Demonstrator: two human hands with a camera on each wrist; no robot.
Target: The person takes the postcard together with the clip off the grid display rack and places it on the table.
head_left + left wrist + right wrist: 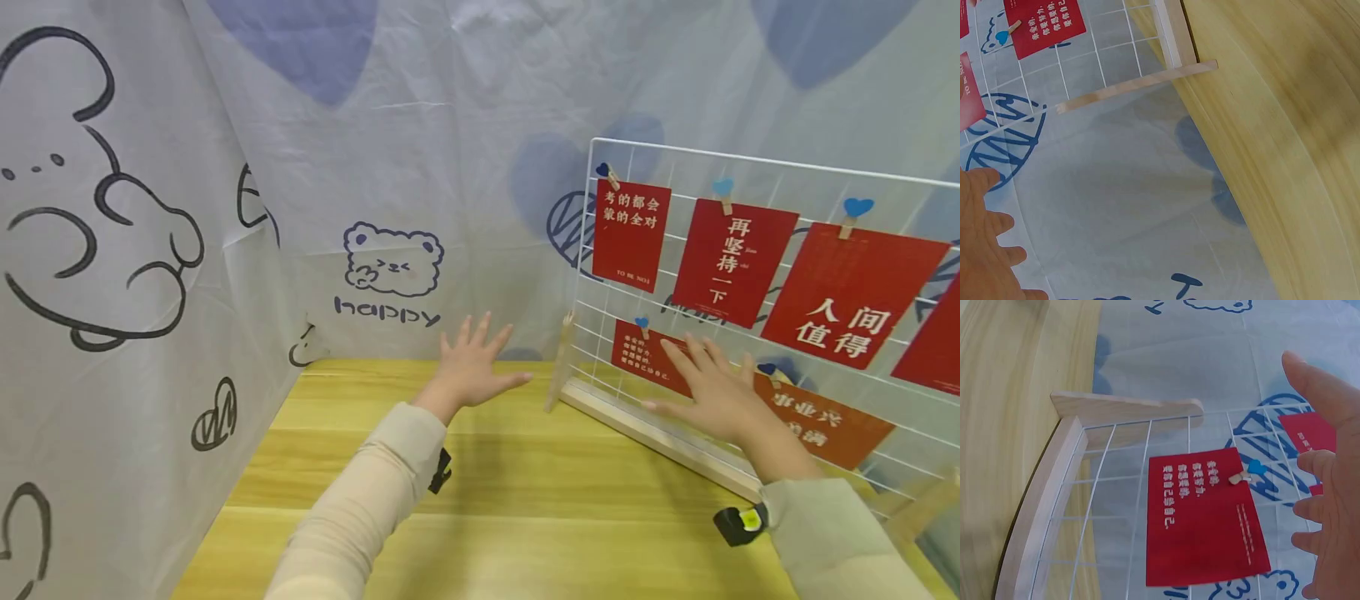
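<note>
Both hands hover over a wooden table (525, 500) with fingers spread, holding nothing. My left hand (474, 367) is raised palm-forward near the cloth backdrop, left of the grid; its edge shows in the left wrist view (985, 250). My right hand (712, 393) is stretched out in front of the lower-left red card (645, 354) on a white wire grid (750, 158). The right wrist view shows that hand (1329, 500) just right of the card (1204, 515), which hangs from a blue heart peg (1249, 472). Whether the fingers touch the card is unclear.
The grid stands in a wooden base (645, 429) with a cross foot (1122, 409) at its left end. Several more red cards with white writing are pegged to it. A printed cloth backdrop (375, 167) closes off the back and left.
</note>
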